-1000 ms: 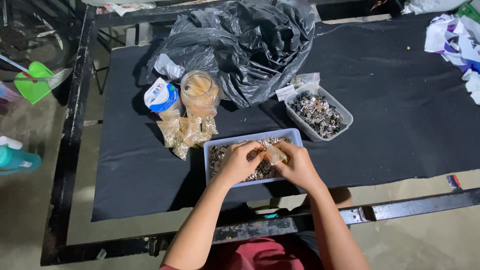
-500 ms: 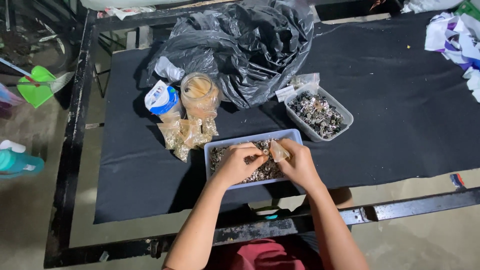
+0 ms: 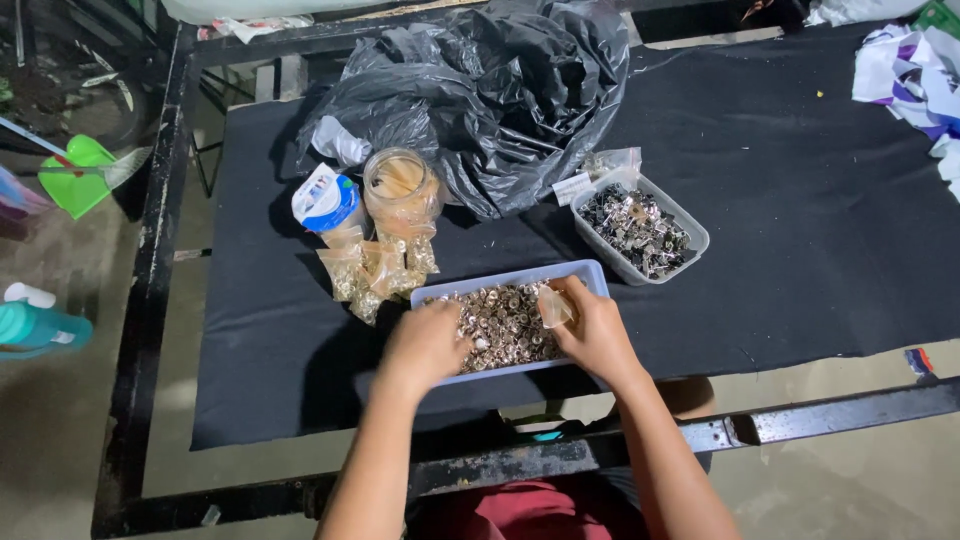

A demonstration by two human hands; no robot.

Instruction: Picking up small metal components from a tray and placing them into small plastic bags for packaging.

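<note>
Right hand [image 3: 598, 335] pinches a small clear bag [image 3: 553, 308] between thumb and fingertips, over the near right part of the tray [image 3: 590, 272]. Left hand [image 3: 425, 345] blurred, knuckles up, fingers curled down into the metal bits [image 3: 505, 320] that fill the tray; cannot tell whether it grips any. Tray pale blue, rectangular, lying under both hands on the black cloth [image 3: 800, 220]. Just left of the left fingers, a heap of filled bags [image 3: 375, 270] touching the tray's far left corner. Beyond the heap a clear jar [image 3: 400, 185], and beside it a blue-and-white tub [image 3: 325, 200]. Beyond the right fingers, apart from the tray, a clear tub [image 3: 690, 225] of darker metal pieces, a few bags [image 3: 600, 170] at its far end. Farther back a crumpled black sack [image 3: 500, 90]. Well off to the left, past the table frame, a green dustpan [image 3: 75, 175] and a teal bottle [image 3: 40, 325]
</note>
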